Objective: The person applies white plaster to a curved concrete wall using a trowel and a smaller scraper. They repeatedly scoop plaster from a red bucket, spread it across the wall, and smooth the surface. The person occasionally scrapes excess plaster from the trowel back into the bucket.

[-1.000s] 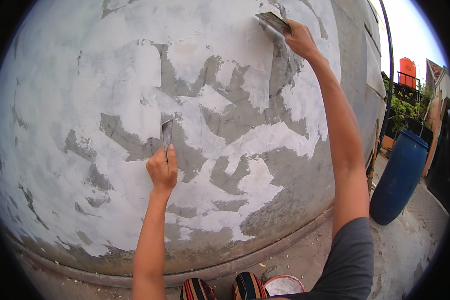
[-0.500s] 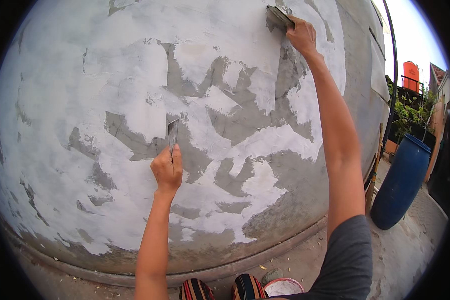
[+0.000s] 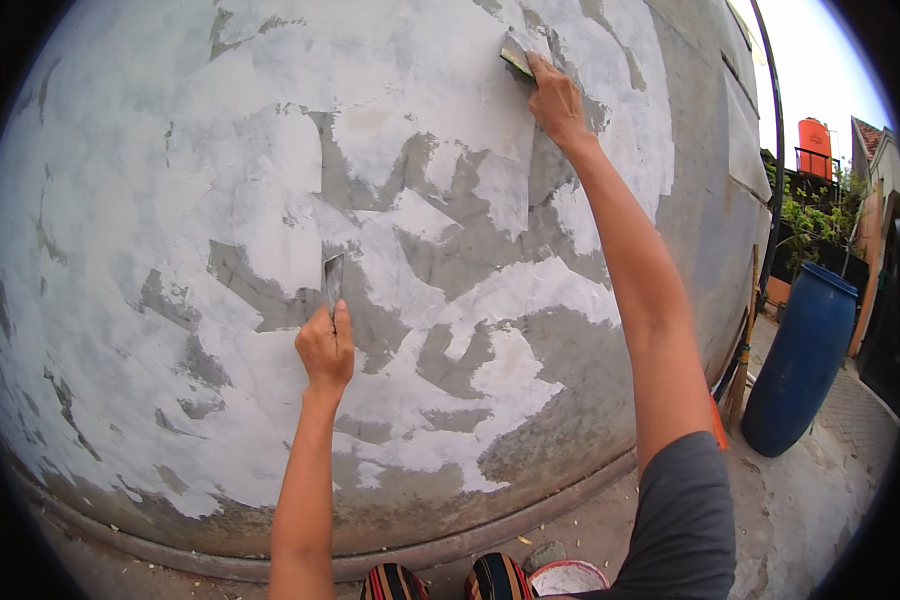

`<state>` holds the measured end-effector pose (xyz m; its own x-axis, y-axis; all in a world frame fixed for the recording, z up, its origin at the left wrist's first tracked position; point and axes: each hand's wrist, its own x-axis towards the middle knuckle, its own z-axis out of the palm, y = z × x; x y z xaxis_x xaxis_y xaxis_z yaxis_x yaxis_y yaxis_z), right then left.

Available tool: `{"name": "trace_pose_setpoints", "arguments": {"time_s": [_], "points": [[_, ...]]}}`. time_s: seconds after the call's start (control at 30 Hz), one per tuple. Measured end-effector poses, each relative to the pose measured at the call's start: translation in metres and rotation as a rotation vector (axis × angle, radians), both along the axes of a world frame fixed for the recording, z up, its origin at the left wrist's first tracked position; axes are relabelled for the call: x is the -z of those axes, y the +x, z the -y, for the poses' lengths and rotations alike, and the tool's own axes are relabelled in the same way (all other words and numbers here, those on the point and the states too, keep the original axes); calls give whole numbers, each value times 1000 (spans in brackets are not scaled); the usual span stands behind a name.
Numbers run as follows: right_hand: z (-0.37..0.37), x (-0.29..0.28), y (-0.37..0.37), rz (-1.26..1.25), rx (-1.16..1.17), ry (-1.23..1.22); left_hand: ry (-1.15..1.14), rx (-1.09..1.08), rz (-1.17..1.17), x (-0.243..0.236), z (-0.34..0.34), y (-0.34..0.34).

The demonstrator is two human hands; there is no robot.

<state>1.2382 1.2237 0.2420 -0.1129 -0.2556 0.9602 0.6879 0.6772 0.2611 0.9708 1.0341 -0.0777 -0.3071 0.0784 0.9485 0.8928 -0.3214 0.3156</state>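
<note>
A grey wall [image 3: 570,345] fills most of the view, covered unevenly with white skim-coat putty [image 3: 410,60]; bare grey patches show through. High on it, my right hand [image 3: 558,104] is closed on a wide flat scraper [image 3: 516,56], its blade at the putty surface. Lower and to the left, my left hand [image 3: 326,350] grips a narrow putty knife [image 3: 334,278] with the blade pointing up. Its blade overlaps the wall in view; whether it touches, I cannot tell.
A tub of white putty [image 3: 570,577] with a red rim stands on the ground by my knees. Right of the wall are a blue barrel [image 3: 800,360], a broom [image 3: 738,385] and a dark vertical pipe [image 3: 775,130]. An orange water tank [image 3: 814,148] rises farther off.
My right hand has moved the scraper left and slightly down across the wall, and its blade has turned. The left hand still holds the putty knife. The view has shifted slightly.
</note>
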Motion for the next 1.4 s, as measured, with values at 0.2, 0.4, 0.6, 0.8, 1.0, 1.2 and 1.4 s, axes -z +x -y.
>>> {"name": "trace_pose_setpoints", "arguments": {"time_s": [0.2,0.4,0.6,0.8,1.0,1.2,1.4], "points": [[2,45,5,201,-28,-8,-27,31,40,4,0,-4],[38,-20,54,17,-195,-349,-11,-8,37,4,-1,-3],[20,-41,27,32,17,-150,-7,-33,3,3,-1,-5],[9,29,24,208,-35,143,-9,-5,40,4,-2,-3],[26,25,67,171,-37,-242,-22,-27,22,3,1,-3],[0,-37,60,-255,155,-206,-30,-18,47,4,1,-3],[-4,-38,6,-155,276,-225,-4,10,34,4,-4,0]]}}
